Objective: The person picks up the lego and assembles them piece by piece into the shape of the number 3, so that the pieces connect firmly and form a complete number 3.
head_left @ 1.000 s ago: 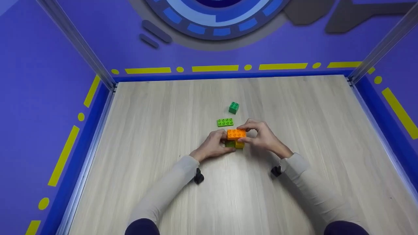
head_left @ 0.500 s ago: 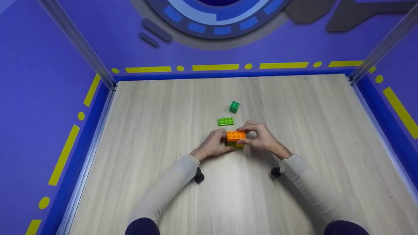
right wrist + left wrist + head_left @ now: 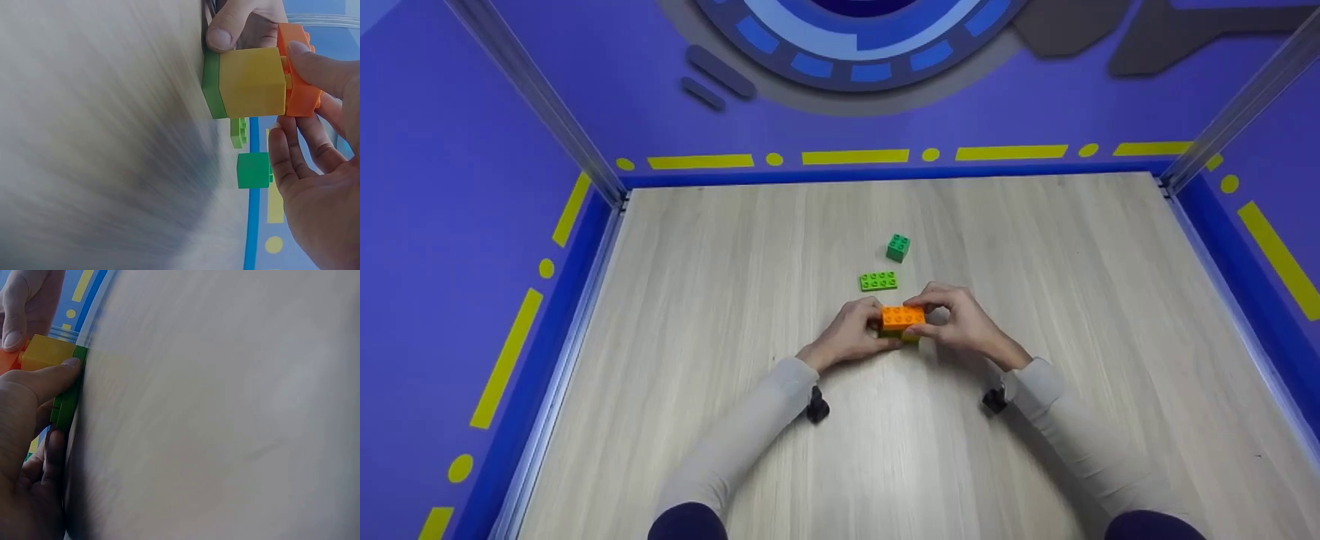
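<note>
Orange brick [image 3: 902, 318] lower, right hand [image 3: 964, 322] closed on it, left hand [image 3: 851, 331] round green base [image 3: 214, 87], lime plate [image 3: 878, 281] beyond

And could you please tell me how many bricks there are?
5: orange brick in the right hand, yellow brick below, green base under that; lime plate and green cube lie beyond. Others may be hidden.
</note>
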The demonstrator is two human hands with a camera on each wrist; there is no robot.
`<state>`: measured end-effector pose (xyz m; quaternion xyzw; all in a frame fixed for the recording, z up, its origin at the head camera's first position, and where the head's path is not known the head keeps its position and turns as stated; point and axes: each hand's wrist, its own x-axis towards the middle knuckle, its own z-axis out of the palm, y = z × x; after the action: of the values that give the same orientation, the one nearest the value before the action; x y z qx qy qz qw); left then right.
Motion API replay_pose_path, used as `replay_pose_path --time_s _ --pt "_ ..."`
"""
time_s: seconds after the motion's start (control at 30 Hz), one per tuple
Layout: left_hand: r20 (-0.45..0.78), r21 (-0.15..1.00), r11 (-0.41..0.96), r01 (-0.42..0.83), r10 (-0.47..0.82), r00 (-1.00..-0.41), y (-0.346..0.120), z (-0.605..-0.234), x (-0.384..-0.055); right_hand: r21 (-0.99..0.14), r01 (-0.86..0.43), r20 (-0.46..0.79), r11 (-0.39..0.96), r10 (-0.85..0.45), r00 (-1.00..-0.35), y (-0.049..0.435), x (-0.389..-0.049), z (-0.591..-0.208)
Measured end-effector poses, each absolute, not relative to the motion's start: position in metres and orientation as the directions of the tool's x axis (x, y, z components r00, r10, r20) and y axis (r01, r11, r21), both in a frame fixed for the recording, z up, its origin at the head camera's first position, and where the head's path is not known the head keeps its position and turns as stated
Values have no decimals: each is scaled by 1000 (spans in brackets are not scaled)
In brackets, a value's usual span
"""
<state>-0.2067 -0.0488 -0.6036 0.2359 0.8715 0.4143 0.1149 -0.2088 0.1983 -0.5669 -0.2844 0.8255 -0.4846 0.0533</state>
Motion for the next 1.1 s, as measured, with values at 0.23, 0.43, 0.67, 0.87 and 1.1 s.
replay_pose_path --time_s 0.23,0.43,0.67,0.87,1.1 --pt "4 777 541 322 508 -862 -49 -603 -207 -816 -438 206 377 -519 -830 198 -206 -569" --pt "8 783 533 321 507 -862 -49 -604 -207 -806 -448 217 388 -510 -832 198 -204 -570" --pt "10 780 533 328 514 -858 -50 -603 -206 -792 -455 224 408 -499 -837 197 -202 -571" --pt "9 772 542 333 513 -858 -51 -604 -207 -787 -468 235 402 -505 -830 196 -201 -573" --pt "18 774 536 338 515 -857 -48 -603 -207 -764 -499 267 410 -503 -822 199 -199 -574"
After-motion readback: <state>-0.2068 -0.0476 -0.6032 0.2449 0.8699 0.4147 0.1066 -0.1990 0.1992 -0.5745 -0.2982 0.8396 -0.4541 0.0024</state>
